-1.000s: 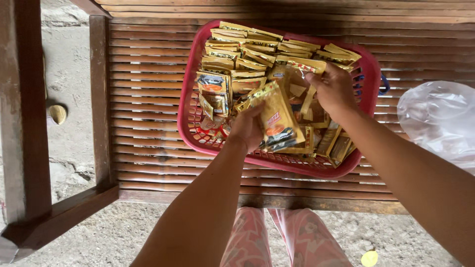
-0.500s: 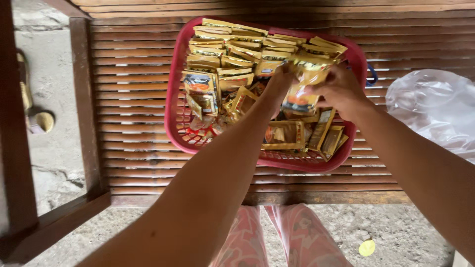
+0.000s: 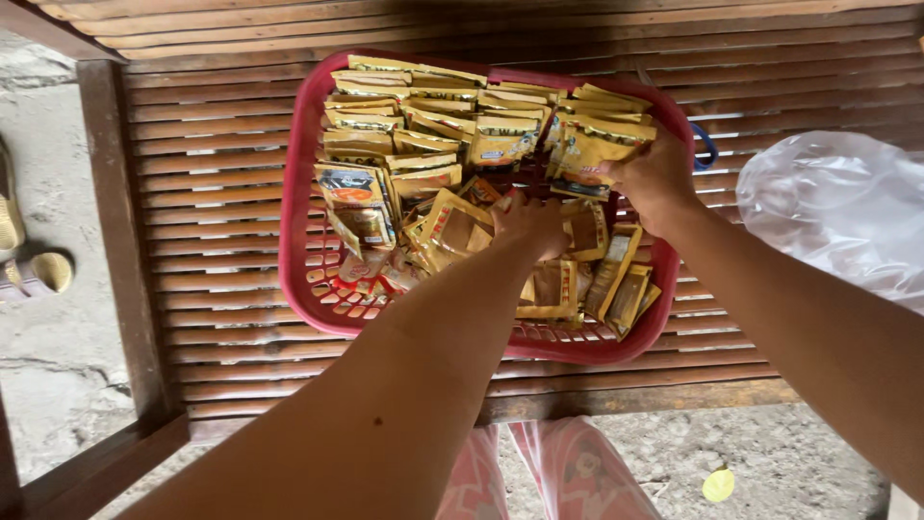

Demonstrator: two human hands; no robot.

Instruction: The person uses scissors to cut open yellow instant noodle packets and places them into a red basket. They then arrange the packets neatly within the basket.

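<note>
A red plastic basket [image 3: 296,202] sits on a slatted wooden bench [image 3: 212,135] and holds several gold sachets. Neat rows of sachets [image 3: 423,106] fill its far half; loose ones [image 3: 448,231] lie nearer me. My right hand [image 3: 656,181] is at the basket's far right and grips a gold sachet [image 3: 589,154] upright against the rows. My left hand [image 3: 527,223] reaches into the middle of the basket, fingers curled down onto the loose sachets. Whether it holds one is hidden.
A crumpled clear plastic bag [image 3: 837,212] lies on the bench to the right of the basket. The bench's armrest frame [image 3: 106,193] runs along the left. A sandal [image 3: 38,274] lies on the concrete floor at left. My knees in pink patterned trousers [image 3: 568,472] are below.
My left hand passed a sachet to the right hand, then drew back to the loose pile in the middle. My right hand set the sachet against the rows. The view shifted left.
</note>
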